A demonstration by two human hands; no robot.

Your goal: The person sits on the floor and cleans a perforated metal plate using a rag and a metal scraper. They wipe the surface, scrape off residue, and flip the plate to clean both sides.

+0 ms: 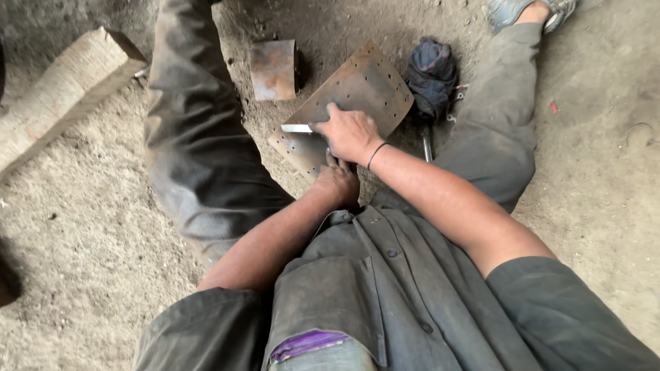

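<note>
1. The right hand (pixel 350 132) pressed on a curved, rusty perforated metal plate (pixel 364 86), its grip clamped on a pale flat tool (pixel 295 128).
2. The left hand (pixel 337 182) clasped the plate's near edge.
3. The plate lay on the dirt floor (pixel 82 206) between the legs, beside a dark rag (pixel 432 72).

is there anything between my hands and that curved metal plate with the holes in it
Nothing visible does. The right hand rests directly on the perforated metal plate, pressing a flat light-coloured tool against it. The left hand grips the plate's near edge, partly hidden under the right hand.
</note>
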